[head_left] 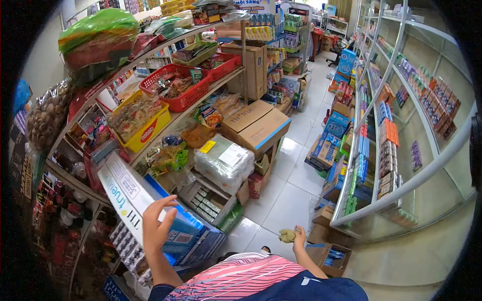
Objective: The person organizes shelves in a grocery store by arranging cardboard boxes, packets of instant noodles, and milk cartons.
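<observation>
- In our right hand (300, 238) we hold a crumpled, yellowish-green cloth (287, 236), the fingers closed around it; it hangs above the white tiled floor (244, 232) of the aisle, in front of our body and clear of the shelves.
- Our left hand (158, 224) is raised and holds nothing, fingers parted and slightly bent, in front of a large white-and-blue cardboard carton printed "TH true" (125, 193); we cannot tell whether the two touch.
- Below that carton's near edge we see rows of small white-and-purple packs (126, 248).
- Beyond the carton's far edge lies an open grey box of small green-and-white packs (205, 204), and above it a bulky white parcel wrapped in clear plastic (224, 163).
- Just behind the parcel is a brown cardboard box with a blue stripe (256, 123).
- Higher up, along the front edge of a wooden shelf (211, 99), are a yellow rectangular tub of packets (158, 125) and a red plastic basket (190, 102).
- To our right, by the near bottom corner of a metal-framed shelving unit (437, 163), an open brown box with blue packets (334, 257) sits low down.
</observation>
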`<state>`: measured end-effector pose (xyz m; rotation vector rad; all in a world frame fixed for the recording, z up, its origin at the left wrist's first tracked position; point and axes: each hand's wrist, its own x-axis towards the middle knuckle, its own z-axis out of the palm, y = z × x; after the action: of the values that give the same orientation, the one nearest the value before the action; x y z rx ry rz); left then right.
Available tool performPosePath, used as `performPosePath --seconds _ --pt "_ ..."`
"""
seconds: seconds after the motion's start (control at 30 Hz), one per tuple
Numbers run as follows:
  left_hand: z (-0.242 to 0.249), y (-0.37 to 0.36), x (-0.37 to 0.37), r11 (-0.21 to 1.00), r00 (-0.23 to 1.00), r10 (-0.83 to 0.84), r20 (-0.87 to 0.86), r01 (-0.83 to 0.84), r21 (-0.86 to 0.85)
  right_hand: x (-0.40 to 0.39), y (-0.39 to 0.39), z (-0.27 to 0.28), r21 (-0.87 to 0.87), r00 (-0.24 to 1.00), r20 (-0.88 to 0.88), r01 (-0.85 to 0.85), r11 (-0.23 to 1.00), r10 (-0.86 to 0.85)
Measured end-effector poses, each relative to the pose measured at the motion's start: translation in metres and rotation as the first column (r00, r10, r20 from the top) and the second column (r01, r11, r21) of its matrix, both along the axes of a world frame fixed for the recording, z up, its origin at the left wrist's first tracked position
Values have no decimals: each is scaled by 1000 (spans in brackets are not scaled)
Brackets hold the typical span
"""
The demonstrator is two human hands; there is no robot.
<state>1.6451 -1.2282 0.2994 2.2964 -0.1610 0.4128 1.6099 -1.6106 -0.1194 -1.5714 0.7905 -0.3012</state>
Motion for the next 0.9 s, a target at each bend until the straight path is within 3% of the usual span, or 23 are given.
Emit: performPosePath --seconds 0.03,0.07,0.1,0.17,0.23,0.37,0.43,0.57,0.6,0.7,0.73,0.83,0.9 --pt "-3 -19 10 993 997 -74 21 76 -88 14 -12 -4 220 999 53 -13 976 2" --pt "-20 -37 25 944 984 -180 2 174 -279 25 -23 -6 428 995 101 -36 903 -8" --pt "-27 -64 39 897 961 -261 -85 209 -390 38 -27 6 428 995 97 -38 903 -4" --pt "-63 -111 67 932 915 -314 -252 246 -266 73 -25 56 606 984 180 -126 786 19" --pt "-114 -145 91 935 899 -354 -258 338 -107 103 -15 104 620 957 287 -224 752 48" --pt "-185 -189 122 881 764 -469 -443 368 -298 148 -1 161 606 902 349 -423 674 253" --pt "-207 -204 136 877 830 -480 -284 439 -197 166 0 161 739 885 414 -464 488 215" --pt "-239 -219 190 874 749 -486 -451 427 -233 205 -29 158 765 859 420 -509 394 294" --pt "-240 -225 206 888 711 -454 -538 409 -209 213 -39 165 740 855 395 -512 435 334" --pt "-234 -251 261 905 732 -410 -543 399 -146 239 -78 159 699 882 220 -440 564 416" --pt "-235 -261 283 904 790 -408 -459 421 -78 250 -95 163 677 883 211 -442 589 420" --pt "-221 -284 343 887 812 -440 -383 460 -44 288 -121 176 595 910 155 -396 699 384" --pt "-199 -293 376 871 797 -467 -383 489 -45 315 -128 186 435 927 137 -373 819 349"
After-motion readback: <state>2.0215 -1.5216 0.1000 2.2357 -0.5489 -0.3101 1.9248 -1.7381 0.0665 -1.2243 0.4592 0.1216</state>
